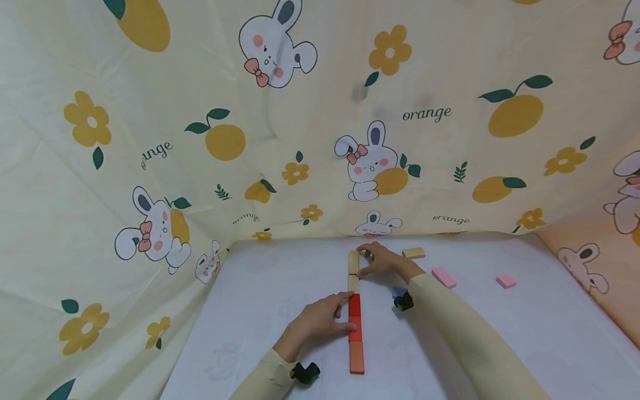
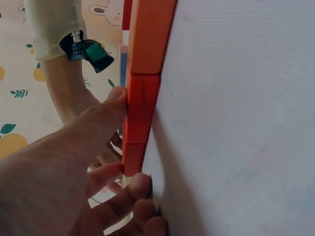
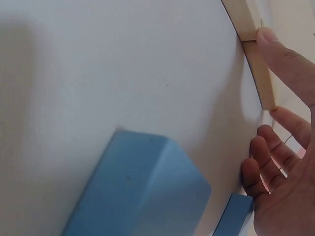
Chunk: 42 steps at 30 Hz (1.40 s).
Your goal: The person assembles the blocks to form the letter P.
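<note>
A straight row of flat blocks runs away from me in the head view: an orange block (image 1: 356, 358) nearest, then two red blocks (image 1: 354, 305), then two plain wooden blocks (image 1: 353, 261). My left hand (image 1: 320, 319) is on the left of the row. Its thumb (image 2: 117, 97) touches one red block and its index fingertip the other. From the right, my right hand (image 1: 382, 259) reaches the far end. There the thumb (image 3: 268, 37) rests at the joint of the wooden blocks, the index fingertip at the last block's end corner. The other fingers curl loosely.
Right of the row lie a loose wooden block (image 1: 414, 253), two pink blocks (image 1: 443, 277) and a blue block (image 1: 399, 292), partly covered by the right wrist camera (image 1: 404, 301). A cloth (image 1: 300, 139) printed with rabbits and oranges hangs behind the white table (image 1: 260, 289).
</note>
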### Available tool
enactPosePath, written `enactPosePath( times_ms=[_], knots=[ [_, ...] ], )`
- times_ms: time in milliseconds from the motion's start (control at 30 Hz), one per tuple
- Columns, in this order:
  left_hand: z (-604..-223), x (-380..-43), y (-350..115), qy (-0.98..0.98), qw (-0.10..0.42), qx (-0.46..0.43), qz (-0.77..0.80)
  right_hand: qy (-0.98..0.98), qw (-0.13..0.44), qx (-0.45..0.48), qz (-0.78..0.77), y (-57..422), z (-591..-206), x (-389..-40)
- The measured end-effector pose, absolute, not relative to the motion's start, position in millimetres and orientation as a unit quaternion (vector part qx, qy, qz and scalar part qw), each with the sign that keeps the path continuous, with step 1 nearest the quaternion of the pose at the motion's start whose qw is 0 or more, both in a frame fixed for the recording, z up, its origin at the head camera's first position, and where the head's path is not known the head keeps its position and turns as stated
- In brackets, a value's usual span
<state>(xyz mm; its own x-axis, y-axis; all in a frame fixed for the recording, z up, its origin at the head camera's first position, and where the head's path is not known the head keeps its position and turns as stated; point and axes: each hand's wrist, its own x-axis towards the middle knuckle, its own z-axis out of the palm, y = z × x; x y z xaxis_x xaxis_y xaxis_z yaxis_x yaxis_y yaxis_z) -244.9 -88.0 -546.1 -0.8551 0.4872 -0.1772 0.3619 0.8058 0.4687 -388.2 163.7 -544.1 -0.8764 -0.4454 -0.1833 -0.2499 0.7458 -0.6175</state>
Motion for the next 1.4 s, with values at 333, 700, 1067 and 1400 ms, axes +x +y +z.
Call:
enactPosePath(
  times_ms=[333, 700, 1067, 1400],
  knots=[
    [-549.1, -247.3, -89.5, 0.936, 0.143, 0.234, 0.222, 0.925, 0.166, -0.178, -0.293, 162.4, -548.3, -391.5],
    [-550.5, -245.8, -89.8, 0.937, 0.139, 0.235, 0.220, 0.923, 0.166, -0.188, -0.294, 164.9, -546.4, -390.4],
    [-552.3, -246.9, -89.9, 0.934, 0.136, 0.238, 0.227, 0.911, 0.094, -0.177, -0.361, 190.8, -542.2, -396.8],
    [-552.6, -245.9, -91.3, 0.935, 0.134, 0.240, 0.226, 0.927, 0.049, -0.143, -0.344, 227.9, -533.0, -378.2]
  ],
)
